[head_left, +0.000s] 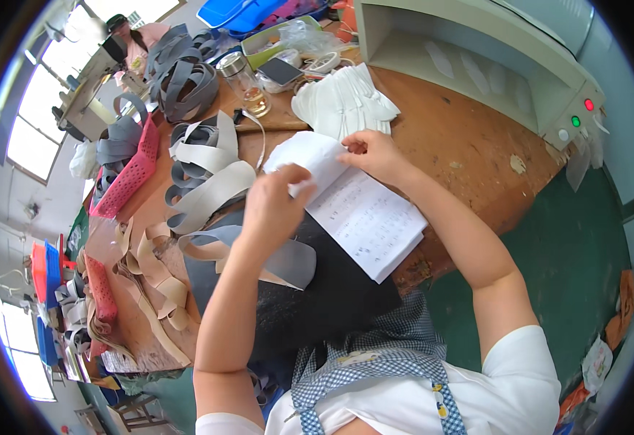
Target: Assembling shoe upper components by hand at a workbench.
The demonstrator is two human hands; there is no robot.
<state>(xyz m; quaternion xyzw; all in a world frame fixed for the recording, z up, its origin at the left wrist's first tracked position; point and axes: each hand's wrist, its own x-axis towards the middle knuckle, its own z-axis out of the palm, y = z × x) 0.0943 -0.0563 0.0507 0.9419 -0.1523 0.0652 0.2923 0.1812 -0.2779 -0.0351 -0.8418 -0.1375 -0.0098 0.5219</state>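
Note:
A notebook (371,225) lies on the bench in front of me, its lower page covered in handwriting. Its upper leaf (310,156) is lifted and curls away from me. My right hand (376,155) pinches the right side of that leaf between thumb and fingers. At the leaf's left side is my left hand (277,203), slightly blurred, its fingers closed on the paper. Partly under the notebook is a black mat (295,312). Just beyond the paper lies a stack of white cut pieces (346,101).
Grey and beige strips (215,177) lie in loops on the left, near a pink basket (132,167). A lidded glass jar (244,83) and a phone (281,70) stand farther back. A pale machine (469,65) occupies the right rear. Another person (139,43) is at far left.

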